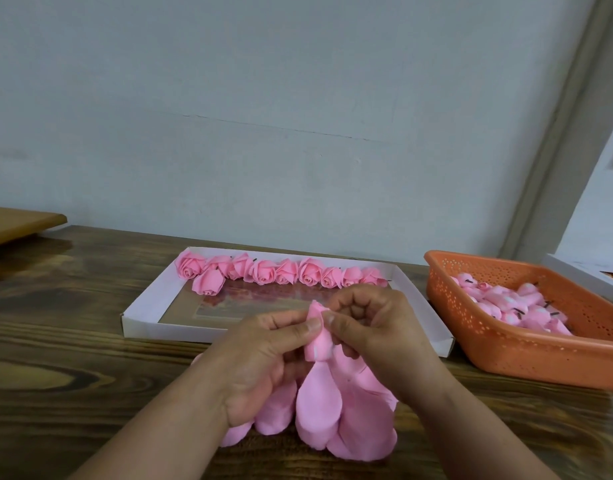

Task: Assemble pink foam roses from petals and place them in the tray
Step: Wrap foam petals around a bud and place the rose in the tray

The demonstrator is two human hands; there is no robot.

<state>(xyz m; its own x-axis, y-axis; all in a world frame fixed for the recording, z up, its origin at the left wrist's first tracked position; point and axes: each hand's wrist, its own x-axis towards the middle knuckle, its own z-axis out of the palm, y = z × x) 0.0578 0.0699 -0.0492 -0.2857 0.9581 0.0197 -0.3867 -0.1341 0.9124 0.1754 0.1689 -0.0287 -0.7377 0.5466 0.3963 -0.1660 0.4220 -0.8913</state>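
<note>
Now both hands pinch rosebud (318,336); tray (139,315) holds finished roses (281,273); orange basket (526,355) holds buds.

I see both hands (260,362) (377,337) pinching a rosebud (318,336) over loose petals (336,410) | ten roses (281,273) in white tray (139,315) | orange basket (526,355) right
</note>
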